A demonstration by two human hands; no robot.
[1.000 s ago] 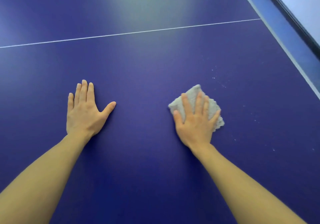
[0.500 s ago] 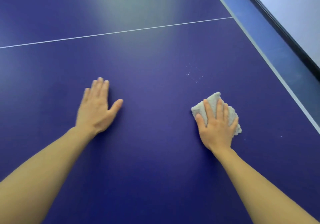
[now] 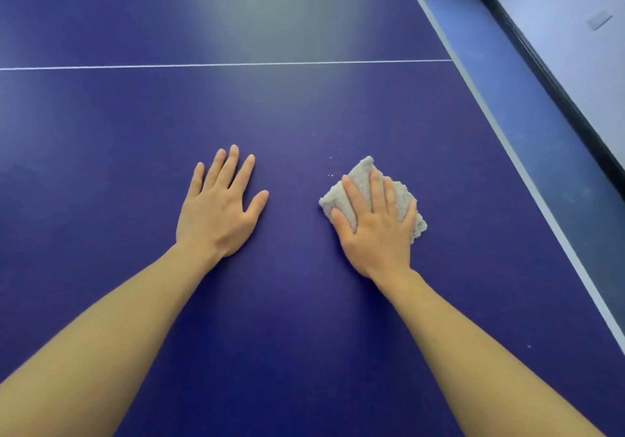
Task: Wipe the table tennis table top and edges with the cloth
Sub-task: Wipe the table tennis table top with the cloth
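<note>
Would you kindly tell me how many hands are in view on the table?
2. The left hand lies flat on the bare table top; the right hand presses flat on the cloth, nearer the right edge. None hidden.

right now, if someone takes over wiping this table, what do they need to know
The left hand lies flat on the table top, holding nothing.
The right hand presses the cloth flat onto the top, to the right of the left hand.
Done: cannot tell how much is wiped.
To do: white specks lie just beyond the cloth; the right edge is apart from the cloth, not yet reached.
</note>
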